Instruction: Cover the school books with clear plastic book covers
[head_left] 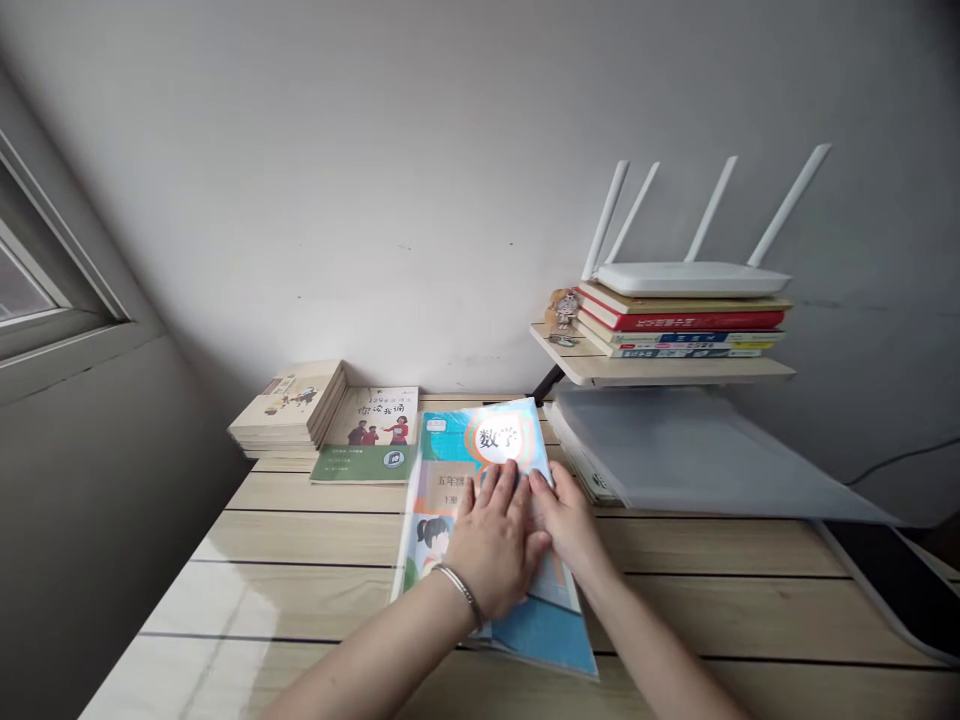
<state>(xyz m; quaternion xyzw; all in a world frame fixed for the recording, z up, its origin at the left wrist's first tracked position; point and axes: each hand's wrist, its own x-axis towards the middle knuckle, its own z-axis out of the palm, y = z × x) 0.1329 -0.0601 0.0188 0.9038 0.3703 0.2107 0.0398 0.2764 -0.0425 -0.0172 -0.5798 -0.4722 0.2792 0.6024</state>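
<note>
now glossy teal maths textbook (450, 440) under left hand (491, 540), right hand (570, 525)

On my feed, a paperback maths textbook (450, 470) lies skewed on the pale wood bench (315, 590), its top corner angled away from me. The cover is teal, orange and blue, with 数学 in a white disc and a cartoon child at lower left. A glossy clear plastic sheet (525, 445) seems to lie over it, glaring near the top right. Its lower middle is hidden from my view.
</note>
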